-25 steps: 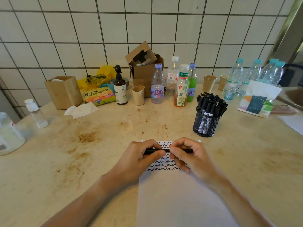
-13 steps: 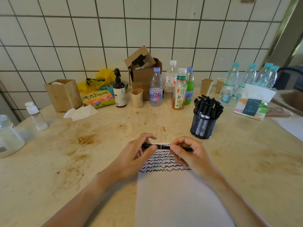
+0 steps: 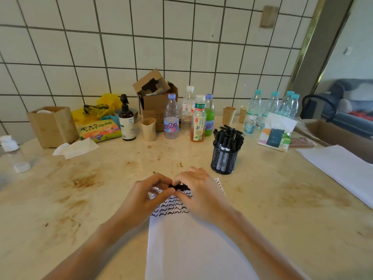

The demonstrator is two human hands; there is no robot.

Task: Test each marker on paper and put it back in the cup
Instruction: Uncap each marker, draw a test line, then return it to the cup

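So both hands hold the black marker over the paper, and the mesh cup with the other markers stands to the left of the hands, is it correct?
Not quite. In the head view the mesh cup stands to the right of the hands, beyond them. The rest holds: left hand and right hand hold the black marker over the paper.

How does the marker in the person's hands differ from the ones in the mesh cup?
The held marker lies level above the paper, while the cup markers stand upright, tilted outward. The held marker is gripped by the left hand and right hand and mostly hidden; the cup markers are free in the mesh cup, their labels showing through it. All are black.
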